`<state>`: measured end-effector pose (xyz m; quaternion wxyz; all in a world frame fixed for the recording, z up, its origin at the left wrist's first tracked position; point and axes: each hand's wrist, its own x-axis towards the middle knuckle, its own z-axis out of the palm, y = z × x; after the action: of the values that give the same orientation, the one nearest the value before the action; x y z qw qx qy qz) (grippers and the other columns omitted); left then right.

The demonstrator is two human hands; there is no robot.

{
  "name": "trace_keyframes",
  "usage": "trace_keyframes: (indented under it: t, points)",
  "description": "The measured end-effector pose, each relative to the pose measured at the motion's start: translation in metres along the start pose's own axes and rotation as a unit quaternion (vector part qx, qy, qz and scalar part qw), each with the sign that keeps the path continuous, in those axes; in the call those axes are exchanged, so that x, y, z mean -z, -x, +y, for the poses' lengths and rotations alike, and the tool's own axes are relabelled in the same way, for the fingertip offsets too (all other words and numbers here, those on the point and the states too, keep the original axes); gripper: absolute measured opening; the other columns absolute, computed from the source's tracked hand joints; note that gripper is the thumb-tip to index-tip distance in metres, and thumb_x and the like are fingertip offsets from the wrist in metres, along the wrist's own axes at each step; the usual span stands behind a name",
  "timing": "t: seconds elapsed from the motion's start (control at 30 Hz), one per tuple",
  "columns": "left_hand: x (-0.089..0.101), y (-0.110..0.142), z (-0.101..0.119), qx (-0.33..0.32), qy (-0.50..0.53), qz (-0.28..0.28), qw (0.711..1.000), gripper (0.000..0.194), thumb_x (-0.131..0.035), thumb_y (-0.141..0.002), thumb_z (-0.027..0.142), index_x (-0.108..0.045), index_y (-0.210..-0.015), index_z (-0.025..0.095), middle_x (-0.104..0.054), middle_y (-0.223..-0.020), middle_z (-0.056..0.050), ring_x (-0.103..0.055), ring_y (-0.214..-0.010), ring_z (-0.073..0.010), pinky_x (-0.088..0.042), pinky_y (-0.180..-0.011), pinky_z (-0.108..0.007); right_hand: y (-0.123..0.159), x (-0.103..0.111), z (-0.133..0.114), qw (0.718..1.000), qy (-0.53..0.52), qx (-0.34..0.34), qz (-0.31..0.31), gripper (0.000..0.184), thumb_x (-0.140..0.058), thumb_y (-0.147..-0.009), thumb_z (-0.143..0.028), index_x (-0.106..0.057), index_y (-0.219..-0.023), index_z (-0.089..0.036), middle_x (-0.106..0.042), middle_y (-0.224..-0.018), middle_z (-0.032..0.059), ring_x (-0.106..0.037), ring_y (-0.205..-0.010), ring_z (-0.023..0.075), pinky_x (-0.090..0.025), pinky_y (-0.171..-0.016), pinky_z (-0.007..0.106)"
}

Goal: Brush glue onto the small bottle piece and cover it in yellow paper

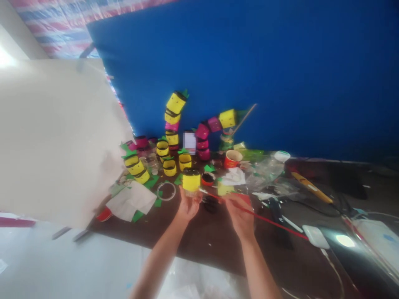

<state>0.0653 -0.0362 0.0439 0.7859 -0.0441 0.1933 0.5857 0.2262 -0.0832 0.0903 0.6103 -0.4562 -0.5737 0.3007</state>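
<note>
My left hand [189, 207] is closed around the lower part of a small yellow jar [191, 181] with a black rim and a clear-looking base, held upright above the table. My right hand [241, 214] pinches a thin paintbrush [271, 221] with a long red handle; its pale front end points left, close to the jar's lower right side. Blur hides whether the tip touches. Just beyond the hands stands a small red-sided pot [208, 178] with dark contents. A yellow-green piece [225, 189] lies near my right fingers.
Yellow and magenta black-rimmed cups stand behind, some stacked in curved columns [172, 116] against the blue board [249, 62]. A red paper cup [232, 158], crumpled tissue [233, 176], clear tape ring [166, 191], white sheet [131, 201], yellow-handled tool [311, 187] and white adapter [315, 236] lie around.
</note>
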Motion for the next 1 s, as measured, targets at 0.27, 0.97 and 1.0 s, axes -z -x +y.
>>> trace_keyframes:
  t: [0.27, 0.97, 1.0]
  points:
    - [0.007, -0.001, 0.004, 0.033, 0.039, 0.005, 0.999, 0.043, -0.035, -0.095, 0.047, -0.06, -0.108, 0.014, -0.057, -0.08, -0.007, -0.05, -0.059, -0.0069, -0.04, -0.04, -0.009, 0.003, 0.016, 0.02, 0.999, -0.013, -0.009, 0.04, 0.016, -0.062, -0.083, -0.035, -0.07, -0.084, -0.021, -0.071, -0.079, 0.0052, -0.067, -0.075, 0.0204, -0.053, -0.072, 0.035]
    - [0.007, 0.005, 0.006, 0.045, 0.064, 0.028, 0.997, 0.029, -0.034, -0.097, 0.031, -0.055, -0.1, 0.01, -0.041, -0.064, 0.003, -0.037, -0.043, -0.0018, -0.035, -0.039, -0.008, 0.0, 0.002, 0.012, 1.0, -0.011, -0.024, -0.005, 0.019, -0.06, -0.084, -0.038, -0.069, -0.082, -0.021, -0.071, -0.076, 0.0052, -0.067, -0.071, 0.0184, -0.055, -0.066, 0.03]
    - [0.006, 0.006, 0.006, 0.043, 0.065, 0.031, 0.996, 0.029, -0.034, -0.097, 0.031, -0.054, -0.099, 0.011, -0.041, -0.064, 0.003, -0.036, -0.043, -0.0016, -0.034, -0.039, -0.008, 0.0, 0.0, 0.01, 0.999, -0.018, -0.026, -0.013, 0.02, -0.06, -0.084, -0.039, -0.069, -0.081, -0.021, -0.071, -0.076, 0.0053, -0.067, -0.071, 0.018, -0.055, -0.065, 0.03]
